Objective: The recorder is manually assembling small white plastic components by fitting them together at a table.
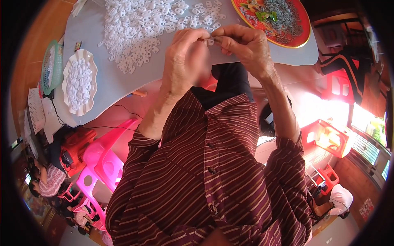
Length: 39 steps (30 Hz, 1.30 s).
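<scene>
Over the table's near edge, my left hand pinches a small white plastic piece between thumb and fingertips. My right hand meets it there, its thumb and forefinger closed at the piece; whatever they hold is too small to make out. Just beyond both hands spreads a heap of similar white plastic pieces with holes in them. To the right, a red plate with a yellow rim carries many small grey metal parts that look like screws or pins.
A white scalloped dish full of small white parts stands on the grey table at left. Beside it is a green basket. Pink chairs and red stools stand around. Other people sit farther off.
</scene>
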Tool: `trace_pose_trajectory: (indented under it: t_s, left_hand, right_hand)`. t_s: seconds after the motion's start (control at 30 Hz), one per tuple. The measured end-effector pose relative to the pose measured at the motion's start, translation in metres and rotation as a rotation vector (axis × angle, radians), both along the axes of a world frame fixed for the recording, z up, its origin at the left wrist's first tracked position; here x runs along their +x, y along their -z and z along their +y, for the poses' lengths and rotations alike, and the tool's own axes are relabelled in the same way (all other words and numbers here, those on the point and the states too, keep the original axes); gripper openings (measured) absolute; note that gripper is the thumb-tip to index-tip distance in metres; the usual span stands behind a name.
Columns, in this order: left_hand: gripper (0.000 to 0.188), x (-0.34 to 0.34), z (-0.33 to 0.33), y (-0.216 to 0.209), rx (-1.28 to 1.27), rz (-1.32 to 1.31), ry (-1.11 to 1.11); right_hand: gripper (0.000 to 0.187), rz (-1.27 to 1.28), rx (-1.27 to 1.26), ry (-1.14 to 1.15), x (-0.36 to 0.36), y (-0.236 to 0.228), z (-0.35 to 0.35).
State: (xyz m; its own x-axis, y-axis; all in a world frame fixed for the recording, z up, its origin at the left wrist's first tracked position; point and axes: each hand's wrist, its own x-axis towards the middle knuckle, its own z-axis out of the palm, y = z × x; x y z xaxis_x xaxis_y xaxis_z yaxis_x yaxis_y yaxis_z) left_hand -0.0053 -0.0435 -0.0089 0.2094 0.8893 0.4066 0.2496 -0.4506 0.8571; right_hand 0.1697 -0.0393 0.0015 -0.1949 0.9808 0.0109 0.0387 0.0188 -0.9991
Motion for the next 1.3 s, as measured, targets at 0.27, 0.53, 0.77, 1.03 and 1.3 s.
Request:
trace_pose_trajectory:
  t_s: [0.27,0.53,0.77,1.03,1.3]
  left_hand:
    - [0.013,0.004,-0.002,-0.006,-0.13,-0.167,-0.037]
    - [0.012,0.003,-0.005,-0.011,-0.167,-0.085,-0.021]
    - [0.017,0.003,-0.005,-0.009,-0.372,-0.288,0.033]
    - [0.016,0.003,-0.006,-0.006,-0.446,-0.28,0.072]
    - [0.016,0.004,-0.005,-0.005,-0.454,-0.229,0.075]
  right_hand:
    - [0.015,0.003,0.005,-0.005,-0.004,-0.002,-0.001]
    - [0.014,0.047,0.019,-0.018,-0.003,0.001,0.0]
    - [0.02,0.206,0.1,0.024,-0.004,0.01,0.001]
    - [0.024,0.188,0.086,0.053,-0.005,0.011,0.0]
    - [0.027,0.146,0.121,0.086,-0.005,0.012,-0.001]
